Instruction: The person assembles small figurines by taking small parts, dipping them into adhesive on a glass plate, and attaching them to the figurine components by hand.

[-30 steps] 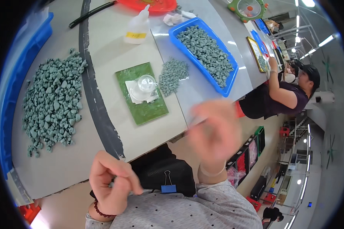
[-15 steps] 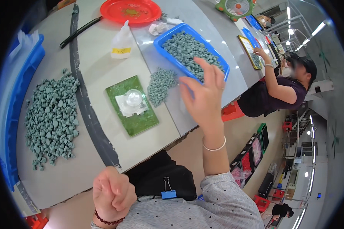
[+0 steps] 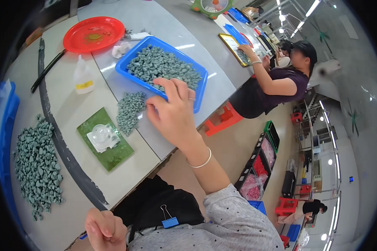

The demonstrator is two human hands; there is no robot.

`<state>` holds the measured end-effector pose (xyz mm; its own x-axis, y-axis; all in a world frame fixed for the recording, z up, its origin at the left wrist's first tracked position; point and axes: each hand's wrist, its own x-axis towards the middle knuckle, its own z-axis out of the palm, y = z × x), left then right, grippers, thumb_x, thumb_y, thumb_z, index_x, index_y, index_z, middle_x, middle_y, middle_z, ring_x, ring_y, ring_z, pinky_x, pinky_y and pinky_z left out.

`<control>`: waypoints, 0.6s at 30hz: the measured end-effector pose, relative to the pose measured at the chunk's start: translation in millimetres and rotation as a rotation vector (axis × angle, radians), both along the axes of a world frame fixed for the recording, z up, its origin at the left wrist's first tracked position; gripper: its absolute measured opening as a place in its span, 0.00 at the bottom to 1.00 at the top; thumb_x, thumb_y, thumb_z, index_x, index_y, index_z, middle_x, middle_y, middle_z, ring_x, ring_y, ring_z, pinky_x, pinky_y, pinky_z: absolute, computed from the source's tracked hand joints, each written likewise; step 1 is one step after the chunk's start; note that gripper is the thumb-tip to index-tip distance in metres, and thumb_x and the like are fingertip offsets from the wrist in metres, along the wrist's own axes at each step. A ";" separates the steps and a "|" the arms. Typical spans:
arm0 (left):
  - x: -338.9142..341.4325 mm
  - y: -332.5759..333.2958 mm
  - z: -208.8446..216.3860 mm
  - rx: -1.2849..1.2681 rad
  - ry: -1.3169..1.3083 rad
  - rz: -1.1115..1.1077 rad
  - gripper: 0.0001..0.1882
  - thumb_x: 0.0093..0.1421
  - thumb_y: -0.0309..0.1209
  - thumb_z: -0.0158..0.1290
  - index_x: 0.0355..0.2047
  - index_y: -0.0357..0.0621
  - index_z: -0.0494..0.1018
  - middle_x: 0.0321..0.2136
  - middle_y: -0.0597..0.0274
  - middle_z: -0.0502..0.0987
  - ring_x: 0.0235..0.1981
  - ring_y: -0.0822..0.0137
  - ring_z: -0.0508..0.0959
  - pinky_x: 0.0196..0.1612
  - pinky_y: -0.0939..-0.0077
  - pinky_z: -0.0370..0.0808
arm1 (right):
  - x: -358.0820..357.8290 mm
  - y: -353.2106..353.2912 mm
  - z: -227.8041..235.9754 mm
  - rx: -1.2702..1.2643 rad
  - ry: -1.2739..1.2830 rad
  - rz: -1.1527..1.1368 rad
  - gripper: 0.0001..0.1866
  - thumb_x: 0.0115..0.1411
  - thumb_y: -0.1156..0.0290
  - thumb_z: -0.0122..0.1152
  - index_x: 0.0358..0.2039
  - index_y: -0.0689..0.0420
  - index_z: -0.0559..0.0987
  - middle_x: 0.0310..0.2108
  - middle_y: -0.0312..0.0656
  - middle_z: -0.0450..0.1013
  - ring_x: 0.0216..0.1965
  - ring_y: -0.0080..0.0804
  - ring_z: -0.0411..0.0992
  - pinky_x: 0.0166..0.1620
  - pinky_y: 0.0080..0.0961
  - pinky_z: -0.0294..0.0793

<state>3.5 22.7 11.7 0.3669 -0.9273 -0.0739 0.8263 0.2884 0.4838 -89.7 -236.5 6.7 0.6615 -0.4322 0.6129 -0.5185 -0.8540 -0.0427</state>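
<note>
Right hand (image 3: pixel 171 113) reaches out over the near edge of the blue tray (image 3: pixel 127 62), fingers spread and bent down onto the grey-green pieces (image 3: pixel 163 67) heaped inside; whether anything is pinched under the fingertips cannot be told from the head view. A ring sits on one finger and a thin bangle (image 3: pixel 200 161) circles the wrist. Just left of that hand, a small loose pile of the same pieces (image 3: pixel 129 109) lies on the grey table (image 3: pixel 222 79) beside the tray. Left hand (image 3: pixel 105 229) is low at the near table edge, curled into a closed fist, and what it holds, if anything, is hidden.

Near the small pile sits a green mat (image 3: pixel 113 152) carrying a clear round dish (image 3: pixel 100 134) on a white paper square. A large heap of pieces (image 3: pixel 35 163) spreads over the beige table (image 3: pixel 71 104) at far left, beyond a black strip (image 3: pixel 67 159) running along the surface. Farther back stand a small white squeeze bottle (image 3: pixel 83 75) and a red round plate (image 3: pixel 94 33). Another person (image 3: pixel 280 79) in a dark top works at the table's far end, well apart.
</note>
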 end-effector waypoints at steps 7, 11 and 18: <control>0.5 -4.4 -2.8 -0.053 -0.018 -0.024 0.15 0.67 0.35 0.35 0.22 0.46 0.55 0.14 0.72 0.53 0.11 0.80 0.49 0.12 0.87 0.47 | -4.0 -4.5 -1.3 0.041 -0.026 0.030 0.05 0.41 0.74 0.63 0.21 0.52 0.77 0.43 0.34 0.67 0.47 0.37 0.61 0.44 0.37 0.55; -1.2 -5.5 -0.6 -0.043 -0.032 -0.020 0.15 0.67 0.35 0.35 0.22 0.46 0.55 0.14 0.72 0.53 0.10 0.80 0.49 0.11 0.86 0.46 | -5.0 -6.6 -1.1 0.041 -0.012 0.044 0.05 0.41 0.74 0.63 0.22 0.52 0.77 0.43 0.34 0.67 0.47 0.36 0.61 0.44 0.37 0.55; -1.1 -4.5 -1.2 -0.046 -0.058 0.015 0.15 0.66 0.35 0.35 0.22 0.46 0.55 0.14 0.72 0.53 0.10 0.81 0.49 0.11 0.87 0.46 | -6.0 -4.8 1.2 0.117 -0.066 0.072 0.06 0.43 0.75 0.62 0.23 0.52 0.75 0.39 0.34 0.67 0.44 0.35 0.61 0.43 0.35 0.56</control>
